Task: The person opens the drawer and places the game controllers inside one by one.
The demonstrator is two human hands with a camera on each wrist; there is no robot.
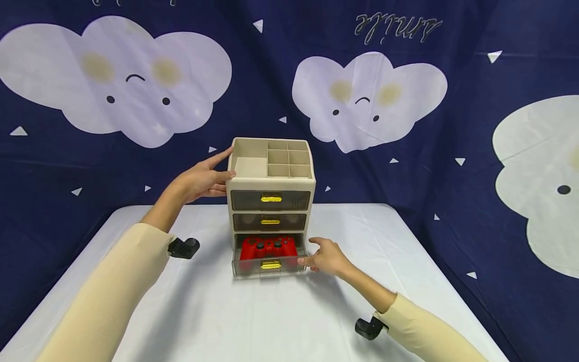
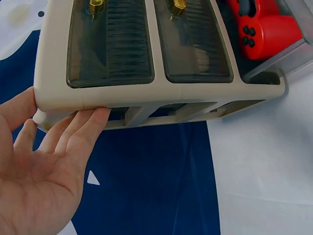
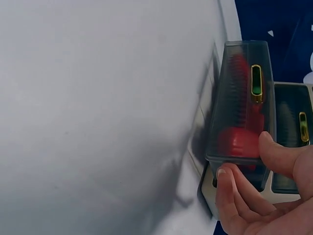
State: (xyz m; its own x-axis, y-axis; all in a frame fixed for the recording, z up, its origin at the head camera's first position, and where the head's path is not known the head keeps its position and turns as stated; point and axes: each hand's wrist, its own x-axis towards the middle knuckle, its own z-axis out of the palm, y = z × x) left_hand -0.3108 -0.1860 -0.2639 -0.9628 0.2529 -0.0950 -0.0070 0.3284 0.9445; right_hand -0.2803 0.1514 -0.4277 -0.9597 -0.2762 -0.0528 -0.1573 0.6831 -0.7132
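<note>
A cream desktop drawer cabinet [image 1: 271,184] stands upright on the table. Its clear bottom drawer [image 1: 250,268] is pulled out, and a red game controller [image 1: 248,247] lies inside. My left hand [image 1: 199,182] rests on the cabinet's upper left side, fingers fairly straight against the side wall and thumb at the front edge. At the drawer's right front corner, my right hand [image 1: 327,257] pinches it, with the thumb [image 3: 274,149] on the front panel and the fingers curled at the side. Two upper drawers with gold handles, the top drawer [image 1: 244,200] and the middle drawer [image 1: 244,222], are closed.
The cabinet's top has an open tray [image 1: 251,167] with several small compartments. A white cloth covers the table [image 1: 271,322]. Behind and to the right hangs a dark blue curtain [image 1: 262,90] with clouds and triangles. Each wrist wears a small black camera [image 1: 184,248].
</note>
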